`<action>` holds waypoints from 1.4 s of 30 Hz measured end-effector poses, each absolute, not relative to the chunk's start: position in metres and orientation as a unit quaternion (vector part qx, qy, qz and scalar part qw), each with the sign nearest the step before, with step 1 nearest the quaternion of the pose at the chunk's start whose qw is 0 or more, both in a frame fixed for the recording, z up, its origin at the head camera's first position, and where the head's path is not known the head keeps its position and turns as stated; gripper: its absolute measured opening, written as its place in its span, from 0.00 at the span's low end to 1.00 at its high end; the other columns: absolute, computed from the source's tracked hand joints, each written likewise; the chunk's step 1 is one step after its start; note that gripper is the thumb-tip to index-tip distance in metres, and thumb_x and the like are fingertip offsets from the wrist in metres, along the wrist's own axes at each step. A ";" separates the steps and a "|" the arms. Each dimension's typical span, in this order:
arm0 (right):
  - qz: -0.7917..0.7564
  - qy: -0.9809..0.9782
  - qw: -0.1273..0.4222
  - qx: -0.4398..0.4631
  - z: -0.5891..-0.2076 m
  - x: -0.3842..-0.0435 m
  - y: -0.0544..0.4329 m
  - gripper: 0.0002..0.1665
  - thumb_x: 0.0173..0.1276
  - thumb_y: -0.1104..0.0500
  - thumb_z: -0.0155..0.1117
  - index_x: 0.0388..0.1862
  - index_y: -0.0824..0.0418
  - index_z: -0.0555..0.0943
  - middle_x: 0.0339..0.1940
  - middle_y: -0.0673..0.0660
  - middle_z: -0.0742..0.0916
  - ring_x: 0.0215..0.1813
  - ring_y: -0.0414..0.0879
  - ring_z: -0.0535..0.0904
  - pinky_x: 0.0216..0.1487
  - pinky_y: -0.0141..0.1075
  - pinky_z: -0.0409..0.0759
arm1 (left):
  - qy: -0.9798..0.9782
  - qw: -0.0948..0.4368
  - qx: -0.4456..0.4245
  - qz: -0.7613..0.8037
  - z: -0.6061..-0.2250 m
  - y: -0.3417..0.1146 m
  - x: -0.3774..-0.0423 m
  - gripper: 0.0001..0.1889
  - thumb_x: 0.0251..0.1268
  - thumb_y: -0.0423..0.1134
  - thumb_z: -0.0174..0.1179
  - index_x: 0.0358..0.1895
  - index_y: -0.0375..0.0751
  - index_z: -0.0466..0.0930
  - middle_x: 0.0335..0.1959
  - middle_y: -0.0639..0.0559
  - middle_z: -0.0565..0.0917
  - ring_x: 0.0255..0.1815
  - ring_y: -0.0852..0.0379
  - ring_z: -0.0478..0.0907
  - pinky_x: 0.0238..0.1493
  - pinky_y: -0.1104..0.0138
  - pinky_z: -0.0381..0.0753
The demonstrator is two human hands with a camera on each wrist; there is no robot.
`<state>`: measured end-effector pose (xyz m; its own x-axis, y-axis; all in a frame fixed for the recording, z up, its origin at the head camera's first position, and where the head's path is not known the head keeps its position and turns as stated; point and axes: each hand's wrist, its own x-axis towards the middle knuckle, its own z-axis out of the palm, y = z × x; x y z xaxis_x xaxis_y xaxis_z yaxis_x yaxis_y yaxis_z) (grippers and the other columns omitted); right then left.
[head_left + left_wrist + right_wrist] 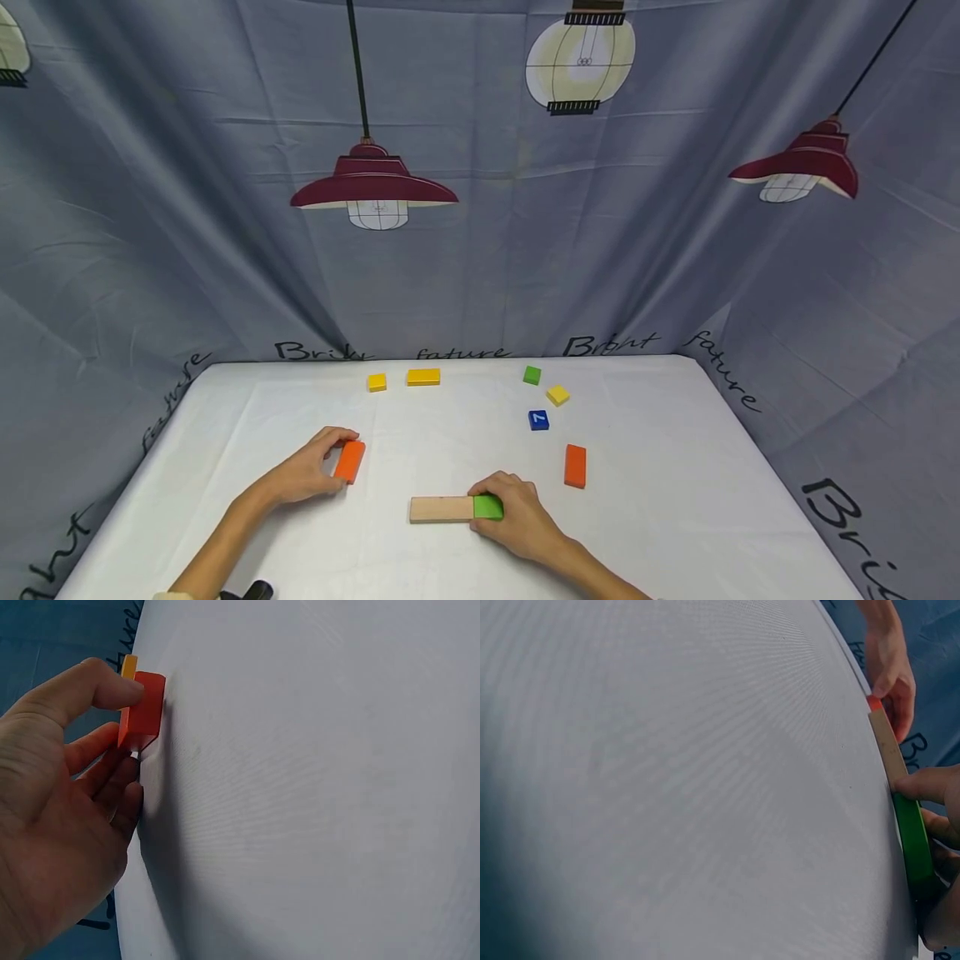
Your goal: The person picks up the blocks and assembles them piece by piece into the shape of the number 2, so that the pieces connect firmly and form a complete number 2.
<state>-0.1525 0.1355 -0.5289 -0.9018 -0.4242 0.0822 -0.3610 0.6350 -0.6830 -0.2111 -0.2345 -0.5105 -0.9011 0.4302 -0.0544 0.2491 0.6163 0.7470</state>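
In the head view, the right grip covers the right end of the green block; the bottom edge crops the worktop and a dark object too partial to identify. In the left wrist view, the left grip, itself cropped, hides part of the orange block.

Three yellow blocks, two orange blocks, two green blocks, one blue block, one wooden block: nine on the desk! Two hands down low, two printed red lamps and two printed lanterns up top!
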 end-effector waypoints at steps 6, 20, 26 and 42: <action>-0.368 0.903 0.042 -0.219 -0.529 -0.153 0.135 0.18 0.58 0.54 0.78 0.48 0.49 0.85 0.44 0.38 0.82 0.45 0.36 0.72 0.48 0.41 0.66 | 0.898 0.111 0.203 0.374 -0.508 -0.235 -0.212 0.34 0.45 0.30 0.68 0.62 0.37 0.72 0.59 0.46 0.71 0.58 0.45 0.69 0.60 0.50 0.70; -0.371 0.902 0.045 -0.216 -0.528 -0.154 0.135 0.18 0.58 0.54 0.78 0.47 0.49 0.85 0.43 0.37 0.82 0.44 0.36 0.72 0.48 0.41 0.65 | 0.893 0.115 0.220 0.377 -0.503 -0.219 -0.216 0.32 0.45 0.31 0.68 0.60 0.38 0.73 0.58 0.47 0.72 0.55 0.49 0.71 0.58 0.56 0.73; -0.368 0.903 0.043 -0.217 -0.529 -0.153 0.135 0.18 0.58 0.54 0.78 0.47 0.49 0.85 0.43 0.37 0.82 0.45 0.36 0.72 0.48 0.41 0.66 | 0.890 0.129 0.227 0.373 -0.502 -0.200 -0.220 0.32 0.46 0.31 0.67 0.61 0.40 0.72 0.59 0.48 0.72 0.55 0.50 0.71 0.58 0.53 0.73; -0.368 0.903 0.049 -0.217 -0.527 -0.153 0.134 0.17 0.58 0.53 0.78 0.47 0.49 0.85 0.43 0.38 0.82 0.44 0.36 0.72 0.46 0.40 0.66 | 0.864 0.152 0.296 0.377 -0.506 -0.147 -0.226 0.29 0.51 0.34 0.69 0.60 0.39 0.73 0.57 0.54 0.72 0.55 0.54 0.71 0.61 0.57 0.72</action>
